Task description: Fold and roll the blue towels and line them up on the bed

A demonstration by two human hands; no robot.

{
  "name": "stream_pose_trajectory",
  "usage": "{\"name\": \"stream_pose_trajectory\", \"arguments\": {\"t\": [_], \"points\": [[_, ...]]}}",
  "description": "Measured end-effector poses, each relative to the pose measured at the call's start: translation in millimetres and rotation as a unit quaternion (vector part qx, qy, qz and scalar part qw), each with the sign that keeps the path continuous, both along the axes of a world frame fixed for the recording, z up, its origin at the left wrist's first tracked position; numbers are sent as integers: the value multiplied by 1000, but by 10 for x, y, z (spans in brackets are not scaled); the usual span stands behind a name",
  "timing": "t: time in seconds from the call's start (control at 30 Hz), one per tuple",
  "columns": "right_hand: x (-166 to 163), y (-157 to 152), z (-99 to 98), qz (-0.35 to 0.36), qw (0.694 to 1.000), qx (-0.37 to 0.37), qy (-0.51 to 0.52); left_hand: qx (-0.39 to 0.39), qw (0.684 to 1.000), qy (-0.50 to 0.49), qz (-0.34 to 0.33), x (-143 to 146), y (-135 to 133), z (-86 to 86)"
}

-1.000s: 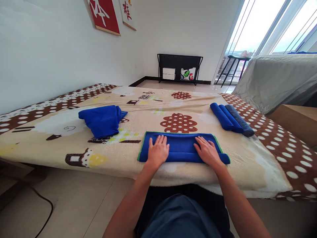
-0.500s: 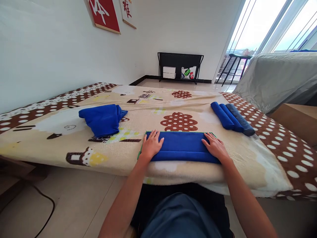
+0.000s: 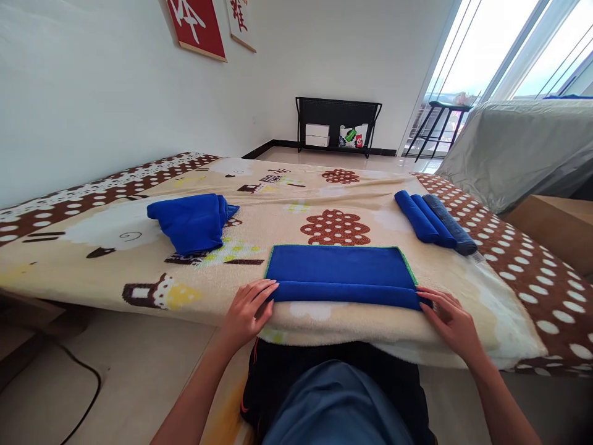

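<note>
The left hand [image 3: 248, 309] and right hand [image 3: 451, 318] pinch the blue cloth [image 3: 343, 264] at both ends of its folded near edge. It lies on the bed [image 3: 493, 309], close to the front.

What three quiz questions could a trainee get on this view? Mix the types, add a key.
1. Multiple choice: how many rolled cloths lie side by side at the right of the bed?
A two
B three
C four

2. True or false: the right hand rests on the bunched-up blue cloth at the left.

3. Fill in the blank: the near blue cloth, touched at its left end by the left hand, has ____ stitching along its edges.

Key:
1. B
2. False; it is at the right end of the near blue cloth.
3. green
</note>
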State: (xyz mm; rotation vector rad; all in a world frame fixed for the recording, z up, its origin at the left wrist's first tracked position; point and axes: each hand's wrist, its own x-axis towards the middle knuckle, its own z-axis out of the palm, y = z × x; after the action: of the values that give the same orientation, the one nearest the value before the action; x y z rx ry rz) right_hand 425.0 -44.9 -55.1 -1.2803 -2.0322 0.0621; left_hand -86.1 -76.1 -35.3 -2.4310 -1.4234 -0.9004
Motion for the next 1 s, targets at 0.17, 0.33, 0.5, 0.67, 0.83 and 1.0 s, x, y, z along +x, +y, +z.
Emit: {"name": "stream_pose_trajectory", "arguments": {"t": [0.17,0.33,0.5,0.67,0.83,1.0], "points": [[104,0,29,13,996,-74,-44,-47,997,-59,5,-32,9,-31],[63,182,6,-9,998,-55,3,-96,984,-145,26,-22,140,42],[17,255,53,10,997,-57,59,-161,965,-200,54,-82,112,127],[-42,230,101,0,996,-85,5,-181,954,-222,88,-126,65,165],[-415,193,163,-190,978,36,-75,-26,980,-74,182,279,142,218],[-1226,104,245,-6,991,63,-121,-28,999,28,7,1180,234,253]]}}
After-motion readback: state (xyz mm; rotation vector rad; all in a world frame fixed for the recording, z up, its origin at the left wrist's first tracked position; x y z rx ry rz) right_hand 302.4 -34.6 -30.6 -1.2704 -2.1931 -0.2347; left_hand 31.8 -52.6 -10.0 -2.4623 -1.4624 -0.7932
